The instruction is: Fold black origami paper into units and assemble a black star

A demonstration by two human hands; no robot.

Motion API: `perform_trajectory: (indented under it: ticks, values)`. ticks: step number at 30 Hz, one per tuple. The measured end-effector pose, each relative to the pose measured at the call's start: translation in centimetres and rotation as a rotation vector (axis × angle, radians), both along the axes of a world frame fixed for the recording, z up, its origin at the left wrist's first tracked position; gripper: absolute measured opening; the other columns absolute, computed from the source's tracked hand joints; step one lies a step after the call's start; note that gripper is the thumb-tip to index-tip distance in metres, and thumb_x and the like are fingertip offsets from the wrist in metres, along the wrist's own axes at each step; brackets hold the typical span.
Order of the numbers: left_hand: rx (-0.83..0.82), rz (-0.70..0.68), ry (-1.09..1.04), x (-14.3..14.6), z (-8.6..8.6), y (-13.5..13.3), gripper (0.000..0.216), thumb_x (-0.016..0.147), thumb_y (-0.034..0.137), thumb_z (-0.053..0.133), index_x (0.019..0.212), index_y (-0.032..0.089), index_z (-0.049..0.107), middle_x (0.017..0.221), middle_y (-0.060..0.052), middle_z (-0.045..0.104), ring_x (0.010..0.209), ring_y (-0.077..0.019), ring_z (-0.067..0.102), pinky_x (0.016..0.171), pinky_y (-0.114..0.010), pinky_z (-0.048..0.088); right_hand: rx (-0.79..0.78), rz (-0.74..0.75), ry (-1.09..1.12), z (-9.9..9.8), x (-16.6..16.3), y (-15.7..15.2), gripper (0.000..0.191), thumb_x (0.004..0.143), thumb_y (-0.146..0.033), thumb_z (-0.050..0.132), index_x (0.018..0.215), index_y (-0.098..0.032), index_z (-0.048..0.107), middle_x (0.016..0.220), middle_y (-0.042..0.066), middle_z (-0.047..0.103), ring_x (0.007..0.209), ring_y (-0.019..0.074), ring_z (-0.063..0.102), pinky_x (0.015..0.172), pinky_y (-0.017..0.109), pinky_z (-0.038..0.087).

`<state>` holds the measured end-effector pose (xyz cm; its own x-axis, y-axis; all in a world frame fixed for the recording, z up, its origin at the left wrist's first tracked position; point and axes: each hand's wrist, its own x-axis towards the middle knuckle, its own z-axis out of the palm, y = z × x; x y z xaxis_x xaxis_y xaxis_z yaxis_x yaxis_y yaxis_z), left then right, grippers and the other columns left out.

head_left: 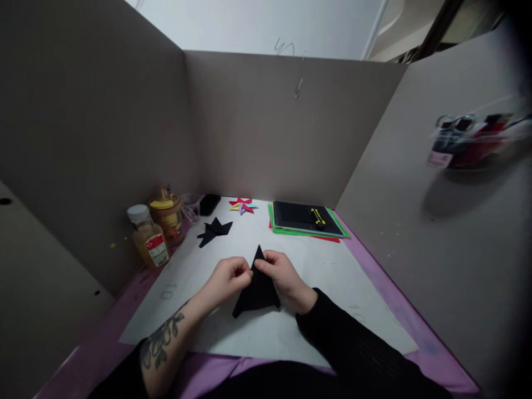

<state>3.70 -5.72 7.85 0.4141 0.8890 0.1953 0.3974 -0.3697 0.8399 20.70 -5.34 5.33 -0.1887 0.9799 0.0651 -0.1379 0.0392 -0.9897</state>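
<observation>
A sheet of black paper (258,292), folded to a point at its top, is held above the white sheet (233,336) in front of me. My right hand (285,274) grips its right edge near the tip, thumb on the front and fingers behind. On the other side my left hand (231,277) is closed, with thumb and forefinger pinching the paper's left edge. Farther back on the left lies a black folded-paper shape (214,230) with several pointed arms. Behind it is a multicoloured paper star (243,206).
A stack of coloured paper (291,218) bears a yellow-and-black tool (318,218) at back right. At left stand a glue-like bottle (150,238), a brown cup (167,216) and a black phone-like object (210,205). Grey panels surround the table; a clear holder (469,144) hangs right.
</observation>
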Motion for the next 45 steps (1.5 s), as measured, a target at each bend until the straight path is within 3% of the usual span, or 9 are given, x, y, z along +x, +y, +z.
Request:
perform_trajectory:
  ticks: [13,16,19,22,28,38,45]
  values:
    - [0.037,0.155,-0.125,-0.9,0.0,0.9,0.020,0.074,0.029,0.052,0.058,0.018,0.048,0.055,0.004,0.044,0.054,-0.0104,0.040,0.051,-0.021,0.031,-0.142,0.167,-0.078,0.1,-0.7,-0.9,0.019,0.062,-0.026,0.072,0.070,-0.011,0.063,0.057,-0.002,0.056,0.051,0.0094,0.047,0.051,0.023,0.034]
    - [0.022,0.180,-0.144,-1.4,0.4,1.2,0.022,0.074,0.030,0.052,0.058,0.018,0.045,0.055,0.005,0.041,0.054,-0.0102,0.038,0.051,-0.021,0.030,-0.159,0.256,-0.102,0.2,-0.3,-0.6,0.023,0.060,-0.029,0.075,0.068,-0.011,0.064,0.057,-0.002,0.056,0.052,0.0101,0.048,0.053,0.024,0.036]
    - [0.000,0.139,-0.150,-1.6,0.6,1.4,0.022,0.073,0.030,0.052,0.057,0.018,0.044,0.056,0.005,0.042,0.055,-0.0100,0.038,0.053,-0.022,0.030,-0.116,0.332,-0.014,0.4,0.2,-0.2,0.034,0.059,-0.035,0.078,0.081,-0.012,0.066,0.069,0.000,0.061,0.061,0.0125,0.053,0.059,0.025,0.040]
    - [-0.041,0.052,-0.103,-1.2,0.4,1.2,0.016,0.071,0.027,0.052,0.058,0.017,0.049,0.055,0.005,0.044,0.055,-0.0099,0.039,0.052,-0.021,0.030,-0.044,0.267,0.094,0.3,0.3,0.1,0.040,0.062,-0.041,0.078,0.087,-0.013,0.065,0.078,0.002,0.064,0.070,0.0140,0.055,0.064,0.025,0.041]
    - [-0.037,-0.022,-0.030,-0.1,-0.5,0.5,0.015,0.070,0.023,0.049,0.056,0.017,0.048,0.054,0.005,0.043,0.054,-0.0095,0.039,0.051,-0.021,0.029,-0.079,0.078,0.045,-0.1,-0.4,0.0,0.030,0.061,-0.037,0.078,0.066,-0.011,0.065,0.061,0.000,0.059,0.056,0.0107,0.048,0.056,0.024,0.035]
    - [-0.030,0.000,-0.098,-0.4,-1.2,0.8,0.011,0.071,0.020,0.050,0.061,0.016,0.052,0.058,0.004,0.047,0.057,-0.0098,0.042,0.052,-0.020,0.031,-0.158,0.096,0.048,0.1,-0.3,-0.2,0.027,0.054,-0.030,0.082,0.067,-0.011,0.068,0.062,0.002,0.064,0.057,0.0125,0.053,0.059,0.026,0.038]
    - [-0.041,0.019,-0.119,-0.2,-0.9,0.8,0.015,0.073,0.023,0.052,0.060,0.016,0.050,0.058,0.004,0.047,0.057,-0.0100,0.041,0.053,-0.021,0.031,-0.232,0.168,0.101,-1.0,-0.5,-0.2,0.026,0.053,-0.026,0.081,0.070,-0.010,0.069,0.064,0.002,0.065,0.058,0.0132,0.055,0.061,0.027,0.039]
